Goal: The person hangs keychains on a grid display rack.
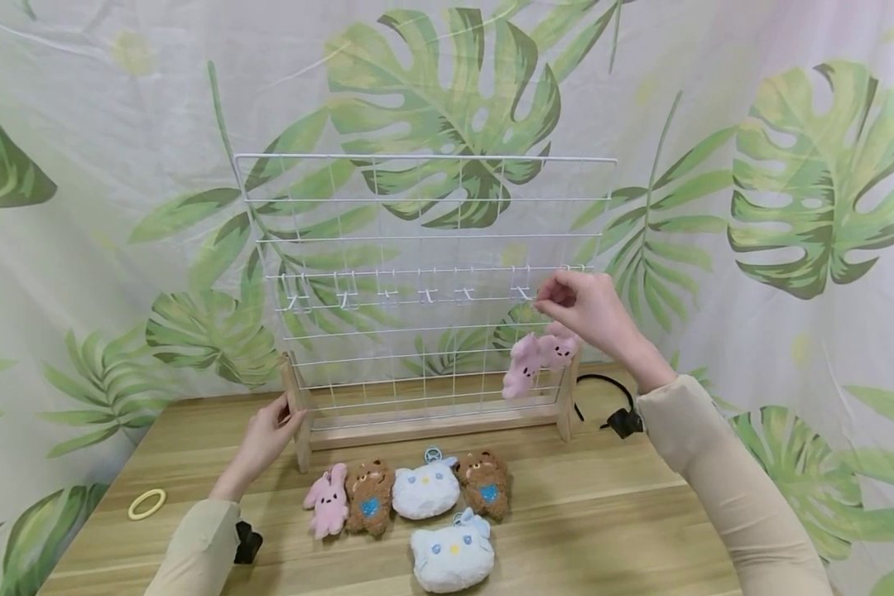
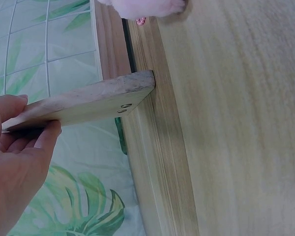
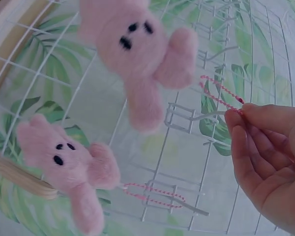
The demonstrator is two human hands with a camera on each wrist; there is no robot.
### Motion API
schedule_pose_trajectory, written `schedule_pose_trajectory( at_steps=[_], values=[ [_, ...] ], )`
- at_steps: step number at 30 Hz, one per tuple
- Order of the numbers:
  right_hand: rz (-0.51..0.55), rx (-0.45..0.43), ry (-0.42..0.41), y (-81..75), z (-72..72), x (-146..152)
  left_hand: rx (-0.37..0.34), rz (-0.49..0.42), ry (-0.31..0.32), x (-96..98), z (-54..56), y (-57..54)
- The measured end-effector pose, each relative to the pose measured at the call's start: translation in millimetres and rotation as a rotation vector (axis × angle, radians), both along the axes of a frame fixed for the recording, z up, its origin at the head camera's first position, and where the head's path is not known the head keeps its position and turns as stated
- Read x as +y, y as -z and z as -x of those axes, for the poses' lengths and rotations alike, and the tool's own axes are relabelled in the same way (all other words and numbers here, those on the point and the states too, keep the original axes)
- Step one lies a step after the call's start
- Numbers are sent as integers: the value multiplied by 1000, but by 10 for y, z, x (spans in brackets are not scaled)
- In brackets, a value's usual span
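Note:
My right hand [image 1: 588, 308] pinches the pink bead chain [image 3: 220, 93] of a pink plush bunny [image 3: 132, 49] between thumb and forefinger. The fingertips are right by the tip of a white hook [image 3: 206, 117]; whether the chain is around that hook I cannot tell. Another pink bunny [image 3: 64, 152] hangs by its chain from the neighbouring hook [image 3: 191, 207]. Down at the left, my left hand [image 1: 270, 432] grips the wooden upright [image 2: 88, 101] of the stand, thumb on one side and fingers on the other. White wire grid [image 1: 417, 238] rises from the stand.
Several other hooks [image 1: 387, 296] line the grid. Before the stand lie a pink bunny [image 1: 329, 503], brown bears [image 1: 371, 501] and white plush heads [image 1: 453, 556]. A yellow ring [image 1: 146, 504] lies at left on the table [image 1: 603, 530]; a black cable [image 1: 611, 379] is at right.

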State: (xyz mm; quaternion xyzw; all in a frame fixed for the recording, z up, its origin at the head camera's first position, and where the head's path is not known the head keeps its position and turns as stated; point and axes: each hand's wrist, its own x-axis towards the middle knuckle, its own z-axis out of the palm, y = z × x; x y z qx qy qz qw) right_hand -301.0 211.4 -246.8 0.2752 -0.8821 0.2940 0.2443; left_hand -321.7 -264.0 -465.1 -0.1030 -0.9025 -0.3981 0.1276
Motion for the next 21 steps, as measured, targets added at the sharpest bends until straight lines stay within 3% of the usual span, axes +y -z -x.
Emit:
schedule_pose_trajectory(
  at_steps=[21],
  values=[
    [-44, -58, 78, -120, 353, -63, -25, -22, 13, -8, -23, -22]
  ],
)
